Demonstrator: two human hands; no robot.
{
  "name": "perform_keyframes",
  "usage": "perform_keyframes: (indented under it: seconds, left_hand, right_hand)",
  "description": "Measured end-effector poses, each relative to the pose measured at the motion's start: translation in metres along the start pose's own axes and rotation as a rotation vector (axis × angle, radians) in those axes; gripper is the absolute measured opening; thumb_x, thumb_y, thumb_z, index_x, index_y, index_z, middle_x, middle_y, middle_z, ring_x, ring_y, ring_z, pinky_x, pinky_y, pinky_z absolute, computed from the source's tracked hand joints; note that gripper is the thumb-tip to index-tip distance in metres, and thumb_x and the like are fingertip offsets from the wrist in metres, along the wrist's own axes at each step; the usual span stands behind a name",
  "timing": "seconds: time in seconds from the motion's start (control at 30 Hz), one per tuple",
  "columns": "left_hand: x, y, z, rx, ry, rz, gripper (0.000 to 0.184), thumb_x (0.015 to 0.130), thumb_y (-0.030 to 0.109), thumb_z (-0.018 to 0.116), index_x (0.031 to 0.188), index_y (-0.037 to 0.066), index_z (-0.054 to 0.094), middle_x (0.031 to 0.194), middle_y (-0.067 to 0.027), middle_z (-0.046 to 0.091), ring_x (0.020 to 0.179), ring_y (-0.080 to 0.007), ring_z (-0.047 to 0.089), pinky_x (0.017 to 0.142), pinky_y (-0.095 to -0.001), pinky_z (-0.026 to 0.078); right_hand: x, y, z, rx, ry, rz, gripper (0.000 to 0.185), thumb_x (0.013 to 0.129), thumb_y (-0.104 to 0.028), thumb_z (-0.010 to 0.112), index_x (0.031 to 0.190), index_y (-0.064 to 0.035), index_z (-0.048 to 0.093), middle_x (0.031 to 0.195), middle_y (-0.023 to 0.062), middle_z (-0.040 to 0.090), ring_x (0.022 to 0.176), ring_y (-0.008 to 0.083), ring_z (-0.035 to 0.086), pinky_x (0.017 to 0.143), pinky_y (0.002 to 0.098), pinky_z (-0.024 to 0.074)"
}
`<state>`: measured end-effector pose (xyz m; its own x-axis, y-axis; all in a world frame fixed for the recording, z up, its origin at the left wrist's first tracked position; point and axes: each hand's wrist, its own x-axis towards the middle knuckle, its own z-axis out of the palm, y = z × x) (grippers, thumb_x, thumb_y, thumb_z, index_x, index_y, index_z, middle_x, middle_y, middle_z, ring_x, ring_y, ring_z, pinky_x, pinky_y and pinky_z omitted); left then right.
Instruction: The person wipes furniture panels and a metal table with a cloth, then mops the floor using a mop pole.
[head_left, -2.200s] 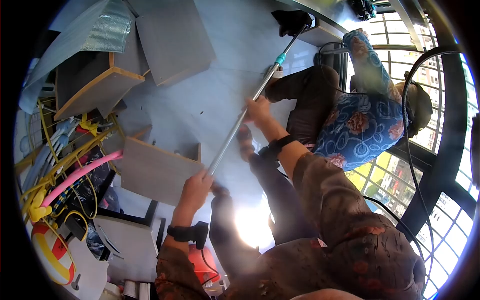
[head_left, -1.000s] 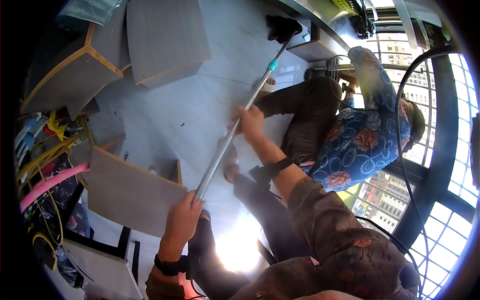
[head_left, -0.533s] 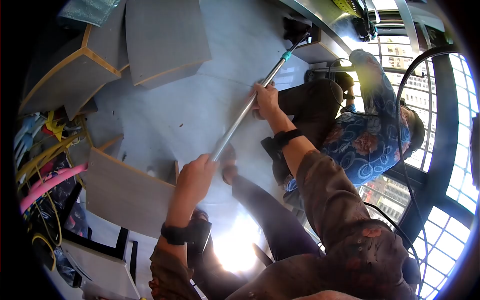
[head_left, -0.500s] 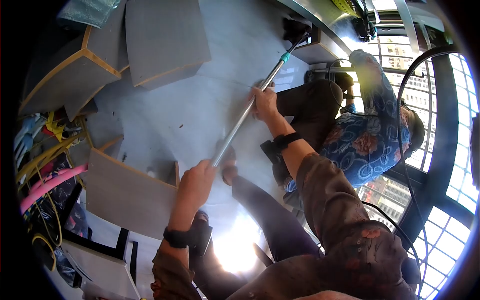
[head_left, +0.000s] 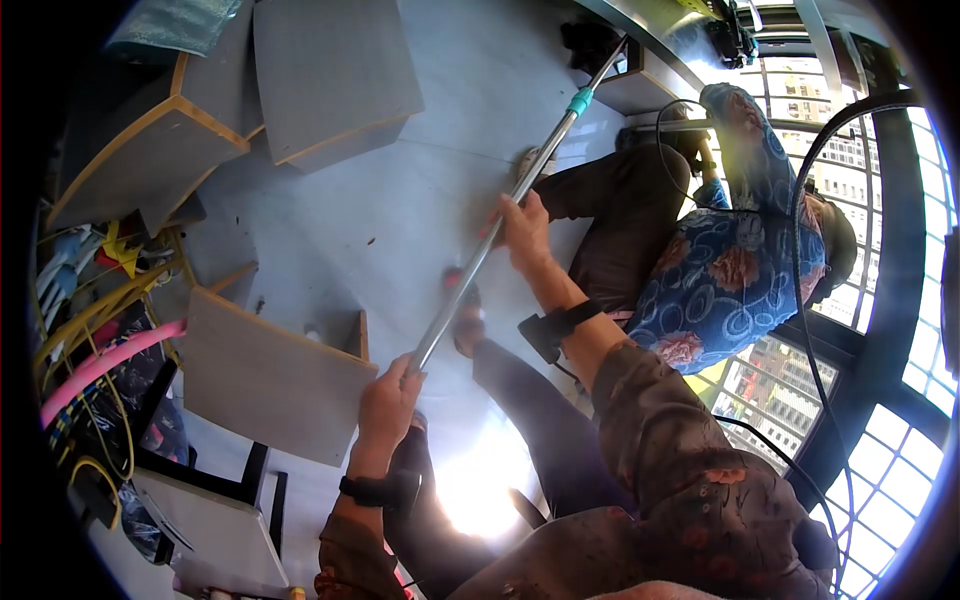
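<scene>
A long silver telescopic pole (head_left: 458, 295) with a teal collar (head_left: 580, 101) slants across the view from lower left to upper right. My left hand (head_left: 388, 405) is wrapped round its lower end. Farther up the shaft, my right hand (head_left: 524, 232) grips it with closed fingers. The pole's thin far end reaches the edge of a raised metal surface (head_left: 640, 25), beside a dark object (head_left: 590, 45) on the floor whose kind I cannot make out. Whatever is fixed to that end is hidden.
A person in a blue patterned top (head_left: 735, 275) crouches at the right by barred windows. Grey wooden panels (head_left: 335, 80) stand upper left; another board (head_left: 275, 375) is at lower left, near a pink tube (head_left: 110, 368). A black cable (head_left: 800, 250) hangs at right.
Both hands still hold the pole. My left hand has shifted slightly left and down, and the pole's far end now lies a little higher and farther right in view.
</scene>
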<state>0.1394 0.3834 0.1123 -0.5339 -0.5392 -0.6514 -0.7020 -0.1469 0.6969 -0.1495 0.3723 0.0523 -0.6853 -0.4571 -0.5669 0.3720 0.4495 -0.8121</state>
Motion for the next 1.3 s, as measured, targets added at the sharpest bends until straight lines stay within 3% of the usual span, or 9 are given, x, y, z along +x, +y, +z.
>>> perform_keyframes:
  seconds: [0.17, 0.23, 0.27, 0.3, 0.4, 0.57, 0.67, 0.93, 1.3]
  left_hand:
    - [-0.012, -0.001, -0.003, 0.03, -0.044, -0.012, 0.029, 0.085, 0.025, 0.054, 0.109, 0.009, 0.056, 0.065, -0.0148, 0.058, 0.062, -0.0313, 0.059, 0.06, -0.0384, 0.046]
    - [-0.026, 0.001, 0.0, -0.068, -0.096, -0.125, 0.028, 0.085, 0.024, 0.053, 0.107, 0.007, 0.057, 0.06, -0.0109, 0.057, 0.058, -0.024, 0.059, 0.059, -0.0367, 0.046]
    - [-0.029, -0.001, 0.003, -0.059, -0.065, -0.071, 0.026, 0.086, 0.024, 0.052, 0.105, 0.006, 0.057, 0.058, -0.008, 0.056, 0.057, -0.0187, 0.059, 0.058, -0.035, 0.046]
    - [-0.03, -0.001, 0.004, -0.057, -0.066, -0.071, 0.026, 0.086, 0.024, 0.052, 0.105, 0.006, 0.057, 0.058, -0.008, 0.056, 0.057, -0.0187, 0.059, 0.058, -0.035, 0.046]
    - [-0.021, 0.016, 0.001, -0.006, -0.044, -0.043, 0.025, 0.087, 0.025, 0.052, 0.103, 0.006, 0.058, 0.059, -0.0088, 0.056, 0.057, -0.022, 0.059, 0.058, -0.0354, 0.046]
    - [0.014, 0.034, 0.001, 0.092, -0.018, -0.006, 0.026, 0.086, 0.025, 0.051, 0.103, 0.006, 0.057, 0.065, -0.0163, 0.059, 0.064, -0.0344, 0.059, 0.059, -0.0404, 0.045]
    - [0.03, 0.036, -0.007, 0.104, -0.048, 0.003, 0.028, 0.085, 0.026, 0.051, 0.104, 0.006, 0.057, 0.069, -0.0183, 0.06, 0.068, -0.0372, 0.058, 0.061, -0.0417, 0.045]
    - [0.023, 0.027, -0.001, 0.039, -0.108, -0.051, 0.031, 0.086, 0.03, 0.05, 0.109, 0.011, 0.056, 0.073, -0.0188, 0.061, 0.071, -0.0362, 0.06, 0.064, -0.0419, 0.047]
    - [0.03, 0.042, 0.007, 0.006, -0.114, -0.04, 0.032, 0.086, 0.031, 0.051, 0.112, 0.013, 0.054, 0.076, -0.0188, 0.062, 0.074, -0.0371, 0.06, 0.065, -0.0435, 0.047]
  right_hand:
    - [-0.013, 0.007, 0.001, -0.077, -0.033, 0.045, 0.023, 0.085, -0.014, 0.049, 0.1, 0.0001, 0.038, 0.069, 0.0119, 0.054, 0.05, 0.0252, 0.059, 0.039, 0.0366, 0.0515]
    - [-0.018, 0.014, 0.001, -0.086, -0.032, 0.09, 0.024, 0.085, -0.013, 0.049, 0.101, 0.0005, 0.038, 0.07, 0.0123, 0.054, 0.049, 0.0255, 0.059, 0.039, 0.0369, 0.0517]
    - [-0.02, 0.016, 0.002, -0.097, -0.029, 0.14, 0.024, 0.086, -0.013, 0.049, 0.102, 0.0008, 0.038, 0.07, 0.0127, 0.054, 0.049, 0.0258, 0.059, 0.039, 0.0371, 0.0518]
    - [-0.018, 0.018, 0.002, -0.095, -0.028, 0.14, 0.024, 0.086, -0.013, 0.049, 0.102, 0.0008, 0.038, 0.07, 0.0127, 0.054, 0.049, 0.0258, 0.059, 0.039, 0.0371, 0.0518]
    - [-0.01, 0.013, 0.002, -0.119, 0.0, 0.203, 0.024, 0.085, -0.012, 0.05, 0.101, 0.0021, 0.039, 0.07, 0.0132, 0.054, 0.048, 0.0262, 0.059, 0.039, 0.0376, 0.0522]
    - [0.043, 0.023, -0.008, 0.08, -0.042, 0.073, 0.026, 0.081, -0.014, 0.053, 0.096, 0.0024, 0.038, 0.067, 0.0142, 0.054, 0.047, 0.0273, 0.059, 0.033, 0.0351, 0.0471]
    - [0.044, 0.016, -0.009, 0.106, -0.073, 0.053, 0.022, 0.082, -0.014, 0.053, 0.094, 0.0015, 0.043, 0.068, 0.0125, 0.054, 0.048, 0.0263, 0.059, 0.038, 0.0357, 0.0499]
    - [0.034, 0.016, -0.017, 0.003, 0.008, 0.017, 0.019, 0.083, -0.016, 0.055, 0.091, 0.0, 0.048, 0.07, 0.0107, 0.054, 0.053, 0.0247, 0.059, 0.044, 0.0365, 0.0529]
    - [0.055, 0.015, -0.025, -0.017, -0.007, 0.068, 0.022, 0.083, -0.017, 0.052, 0.095, -0.0004, 0.044, 0.07, 0.0121, 0.054, 0.05, 0.0272, 0.06, 0.04, 0.0372, 0.052]
